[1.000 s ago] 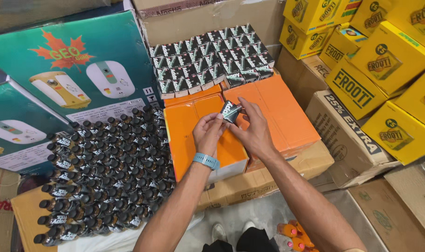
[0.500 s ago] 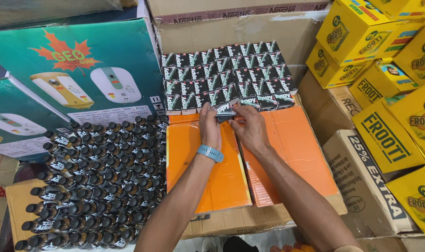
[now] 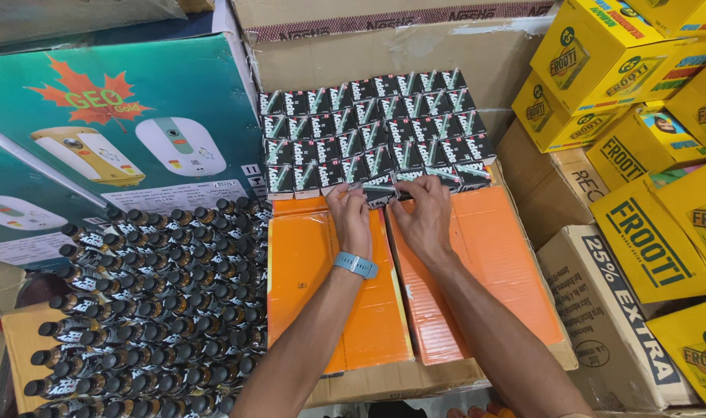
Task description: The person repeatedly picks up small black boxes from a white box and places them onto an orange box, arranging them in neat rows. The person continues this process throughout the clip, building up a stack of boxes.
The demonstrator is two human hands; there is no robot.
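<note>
Left hand [image 3: 350,214] and right hand [image 3: 425,213] both pinch one small black drink carton [image 3: 380,192], fingertips closed on its ends (its lower face is hidden by the fingers). It sits at the front edge of the block of matching black cartons [image 3: 372,128], over the flat orange cardboard boxes [image 3: 477,255]. Dark capped bottles [image 3: 159,302] lie left; yellow cartons [image 3: 647,240] right, cut off.

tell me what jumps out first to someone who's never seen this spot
Most striking is the tight grid of small black cartons at top centre, standing on orange boxes. There the left hand and right hand together pinch one small black carton at the front row. Dark capped bottles crowd the lower left, and bright yellow cartons pile up on the right.
</note>
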